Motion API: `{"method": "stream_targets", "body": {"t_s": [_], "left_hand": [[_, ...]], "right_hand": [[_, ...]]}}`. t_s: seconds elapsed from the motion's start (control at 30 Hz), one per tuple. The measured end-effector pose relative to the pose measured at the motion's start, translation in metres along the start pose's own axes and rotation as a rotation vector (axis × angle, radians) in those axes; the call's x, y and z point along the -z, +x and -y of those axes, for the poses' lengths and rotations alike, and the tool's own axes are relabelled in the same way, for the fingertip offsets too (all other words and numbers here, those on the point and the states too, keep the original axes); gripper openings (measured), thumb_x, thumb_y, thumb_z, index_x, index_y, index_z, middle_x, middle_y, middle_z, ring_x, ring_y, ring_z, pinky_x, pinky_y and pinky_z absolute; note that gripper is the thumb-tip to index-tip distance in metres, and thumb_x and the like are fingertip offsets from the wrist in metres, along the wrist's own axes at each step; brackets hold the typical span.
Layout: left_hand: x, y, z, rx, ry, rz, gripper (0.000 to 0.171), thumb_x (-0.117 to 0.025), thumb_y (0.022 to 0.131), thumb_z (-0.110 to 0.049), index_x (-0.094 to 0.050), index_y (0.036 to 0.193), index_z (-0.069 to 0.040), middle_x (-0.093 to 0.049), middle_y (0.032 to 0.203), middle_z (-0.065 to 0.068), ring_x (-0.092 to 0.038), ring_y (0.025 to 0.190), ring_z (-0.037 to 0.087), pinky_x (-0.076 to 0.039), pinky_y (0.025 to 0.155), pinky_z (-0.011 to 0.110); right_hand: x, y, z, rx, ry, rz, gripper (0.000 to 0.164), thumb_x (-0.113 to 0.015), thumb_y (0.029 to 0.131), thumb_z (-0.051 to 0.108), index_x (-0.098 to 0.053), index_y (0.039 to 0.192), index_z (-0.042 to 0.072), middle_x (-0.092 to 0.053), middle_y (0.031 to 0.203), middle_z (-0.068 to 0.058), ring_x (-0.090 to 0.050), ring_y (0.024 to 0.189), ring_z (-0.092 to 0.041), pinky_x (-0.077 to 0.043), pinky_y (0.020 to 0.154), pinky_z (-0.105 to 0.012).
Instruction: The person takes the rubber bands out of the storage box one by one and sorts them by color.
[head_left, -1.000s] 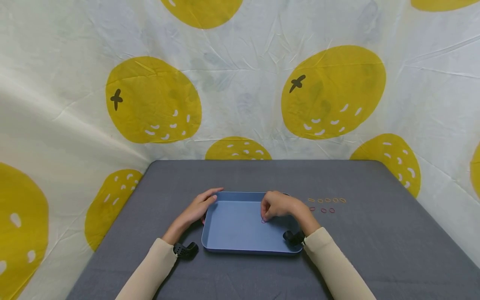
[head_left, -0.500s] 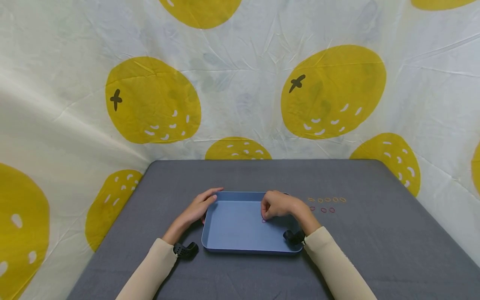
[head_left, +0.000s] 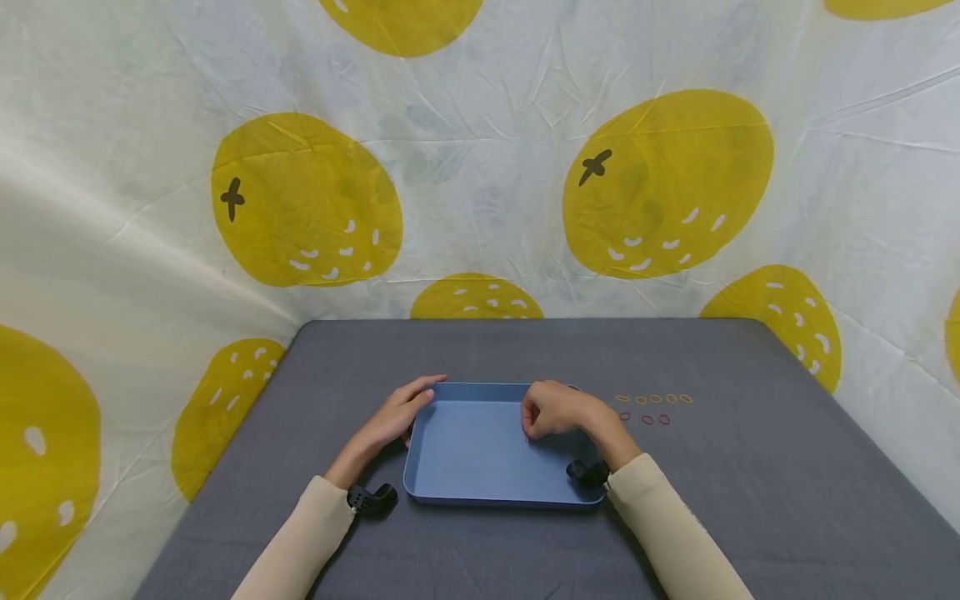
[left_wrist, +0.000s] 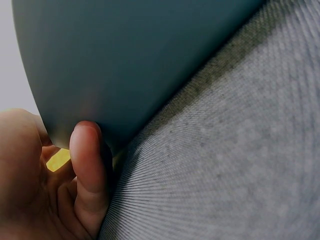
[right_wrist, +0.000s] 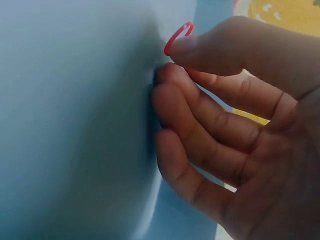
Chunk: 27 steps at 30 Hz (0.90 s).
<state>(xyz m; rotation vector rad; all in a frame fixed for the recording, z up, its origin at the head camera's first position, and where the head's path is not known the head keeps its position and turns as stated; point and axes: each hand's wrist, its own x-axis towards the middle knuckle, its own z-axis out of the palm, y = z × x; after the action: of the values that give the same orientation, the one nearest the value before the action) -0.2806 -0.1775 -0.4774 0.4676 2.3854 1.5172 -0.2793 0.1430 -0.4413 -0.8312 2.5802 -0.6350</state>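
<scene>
A shallow blue tray (head_left: 472,454) lies on the grey cloth. My left hand (head_left: 393,417) holds its far left corner, with fingers at the rim. In the left wrist view the thumb (left_wrist: 87,155) presses the tray's outer wall (left_wrist: 125,60). Over the tray's right half, my right hand (head_left: 555,410) bends down with its fingertips close to the floor of the tray. Seen from the right wrist, that hand pinches a small red rubber band (right_wrist: 172,41) at the thumb tip. The index fingertip is hidden behind the thumb.
Right of the tray lie a row of several yellow rubber bands (head_left: 656,399) and a nearer row of red rubber bands (head_left: 648,420). A white curtain (head_left: 480,192) with yellow fruit prints hangs behind the table (head_left: 750,492).
The red rubber band under my right fingertips shows less in the head view than before. Both hands and the tray have hardly moved.
</scene>
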Motion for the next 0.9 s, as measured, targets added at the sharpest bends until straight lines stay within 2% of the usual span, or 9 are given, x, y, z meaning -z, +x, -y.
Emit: {"method": "stream_targets", "body": {"t_s": [0.2, 0.33, 0.5, 0.63, 0.77, 0.9], "left_hand": [[-0.001, 0.01, 0.021, 0.006, 0.027, -0.01, 0.044, -0.039, 0.114, -0.027, -0.045, 0.157, -0.023, -0.06, 0.137, 0.026, -0.047, 0.04, 0.016, -0.045, 0.04, 0.03], [-0.001, 0.011, 0.024, 0.0, 0.034, -0.007, 0.044, -0.039, 0.114, -0.026, -0.045, 0.158, -0.022, -0.058, 0.14, 0.026, -0.047, 0.041, 0.016, -0.045, 0.04, 0.031], [0.0, 0.012, 0.026, 0.001, 0.026, -0.006, 0.044, -0.039, 0.114, -0.029, -0.045, 0.157, -0.025, -0.056, 0.144, 0.024, -0.048, 0.042, 0.017, -0.046, 0.04, 0.031], [0.0, 0.012, 0.025, 0.011, 0.026, -0.005, 0.043, -0.039, 0.114, -0.028, -0.046, 0.157, -0.025, -0.057, 0.143, 0.024, -0.048, 0.041, 0.017, -0.046, 0.04, 0.03], [0.0, 0.012, 0.025, 0.014, 0.023, -0.002, 0.044, -0.039, 0.114, -0.026, -0.046, 0.157, -0.023, -0.057, 0.143, 0.025, -0.047, 0.04, 0.017, -0.045, 0.04, 0.03], [0.001, 0.012, 0.025, -0.001, 0.018, -0.004, 0.044, -0.039, 0.114, -0.029, -0.045, 0.157, -0.024, -0.058, 0.143, 0.024, -0.048, 0.04, 0.017, -0.046, 0.04, 0.031]], "right_hand": [[0.01, -0.006, -0.003, 0.052, 0.069, 0.017, 0.017, -0.076, 0.085, 0.003, -0.072, 0.072, 0.014, -0.061, 0.067, 0.008, -0.051, 0.061, -0.006, -0.042, 0.057, -0.021], [0.017, -0.011, -0.003, 0.093, 0.139, 0.03, 0.012, -0.073, 0.084, 0.0, -0.075, 0.076, 0.008, -0.067, 0.069, 0.004, -0.054, 0.061, -0.006, -0.045, 0.057, -0.022], [0.026, -0.017, -0.004, 0.09, 0.205, 0.013, 0.008, -0.074, 0.088, 0.002, -0.077, 0.082, 0.006, -0.073, 0.076, 0.0, -0.063, 0.067, -0.01, -0.053, 0.063, -0.024], [0.033, -0.024, -0.007, 0.074, 0.243, -0.013, 0.006, -0.073, 0.091, 0.003, -0.079, 0.089, 0.003, -0.077, 0.084, -0.004, -0.072, 0.076, -0.017, -0.059, 0.07, -0.029], [0.04, -0.033, -0.01, 0.064, 0.276, -0.043, 0.01, -0.07, 0.094, 0.004, -0.079, 0.098, 0.0, -0.078, 0.091, -0.011, -0.074, 0.083, -0.03, -0.061, 0.075, -0.04], [0.046, -0.043, -0.016, 0.06, 0.264, -0.084, 0.012, -0.07, 0.096, 0.007, -0.079, 0.101, 0.001, -0.078, 0.096, -0.016, -0.072, 0.087, -0.037, -0.06, 0.075, -0.038]]}}
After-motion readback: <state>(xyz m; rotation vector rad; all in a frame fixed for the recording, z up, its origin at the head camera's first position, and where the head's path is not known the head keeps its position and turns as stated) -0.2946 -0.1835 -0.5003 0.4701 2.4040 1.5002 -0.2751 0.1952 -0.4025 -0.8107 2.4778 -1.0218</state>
